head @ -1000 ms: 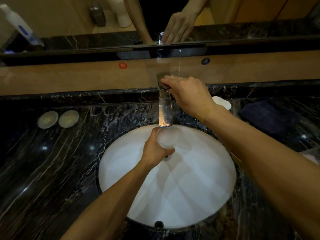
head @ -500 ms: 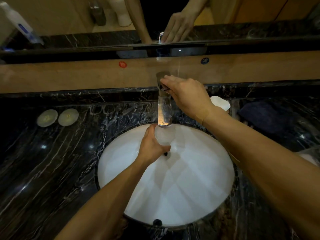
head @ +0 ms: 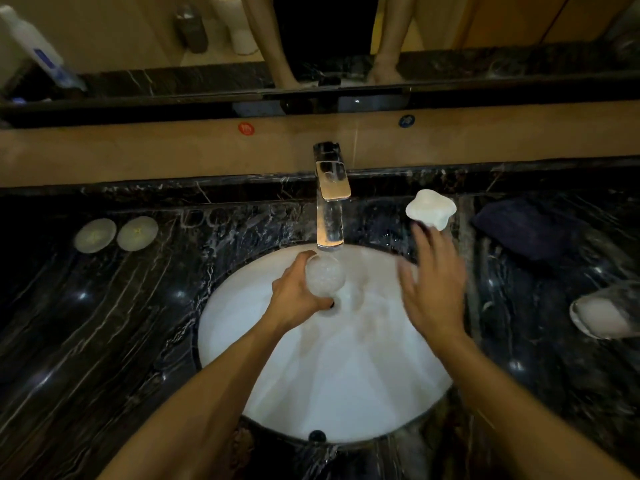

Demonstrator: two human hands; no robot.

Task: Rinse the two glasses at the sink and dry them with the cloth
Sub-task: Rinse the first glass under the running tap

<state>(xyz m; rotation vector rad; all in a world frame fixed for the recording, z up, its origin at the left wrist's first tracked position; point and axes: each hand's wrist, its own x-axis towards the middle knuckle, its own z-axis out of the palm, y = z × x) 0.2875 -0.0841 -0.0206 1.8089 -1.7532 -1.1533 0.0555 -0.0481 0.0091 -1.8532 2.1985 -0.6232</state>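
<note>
Clear glass fills the left hand [head: 298, 294]: a tumbler [head: 325, 274] sits in that grip with its mouth facing up, directly beneath the spout of the chrome tap [head: 330, 199], over the white basin [head: 346, 375]. The fingers wrap its far and left sides and the thumb closes on the near side, so the glass stands out to the right of the palm, its inside frothy with water. The right hand [head: 433, 285] hangs over the basin's right edge, blurred, fingers spread and holding nothing, apart from the tumbler. A second glass [head: 604, 315] lies on its side on the black marble worktop [head: 104, 323], far right. A dark cloth [head: 530, 226] is folded on the worktop behind it, and a white soap dish [head: 431, 208] sits just beyond the right hand's fingertips.
</note>
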